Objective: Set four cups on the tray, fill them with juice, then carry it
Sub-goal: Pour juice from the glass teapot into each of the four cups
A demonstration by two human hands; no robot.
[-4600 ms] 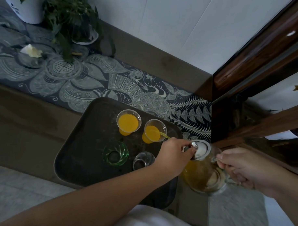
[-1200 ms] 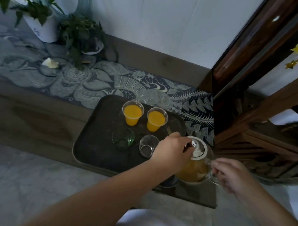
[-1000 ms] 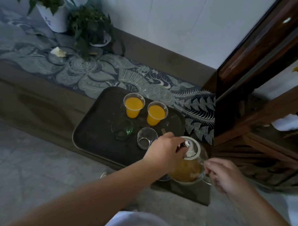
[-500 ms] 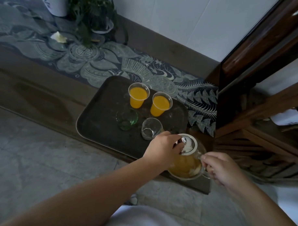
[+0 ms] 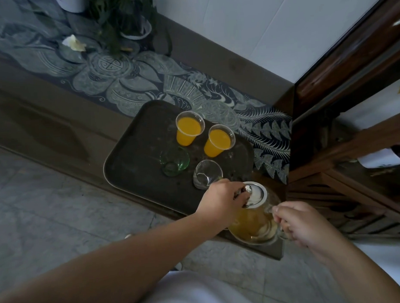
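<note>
Forearms enter from the bottom edge, a pale garment between them. Right hand [image 5: 303, 224] curls its fingers round the handle of the glass teapot [image 5: 253, 224]; the handle itself is mostly hidden behind the fingers. Left hand [image 5: 221, 201] reaches over the pot's near-left side, fingertips pinching or pressing the small knob of the metal lid [image 5: 255, 194]; which of the two cannot be told. Pot holds orange-yellow juice and sits at the near right corner of the low ledge, just beside the tray [image 5: 131, 167]; whether its base touches the ledge or is lifted cannot be told.

Tray: dark, rectangular, rounded corners, lying on the ledge with one corner over the patterned runner [image 5: 268, 135]. Four cups on it, in two rows.
- Near row: clear glass cup [image 5: 206, 177], empty, just beside the left hand; green glass cup [image 5: 174, 162], empty, to its left.
- Far row: two clear plastic cups, left [image 5: 189, 130] and right [image 5: 219, 140], both filled with orange juice, standing close together, apart from the near row.

Beyond the tray: runner continues along the ledge. Potted plant [image 5: 126, 20] at the far end, a white crumpled scrap [image 5: 74, 43] near it. White wall behind. Dark wooden cabinet [image 5: 350, 62] on the right.
</note>
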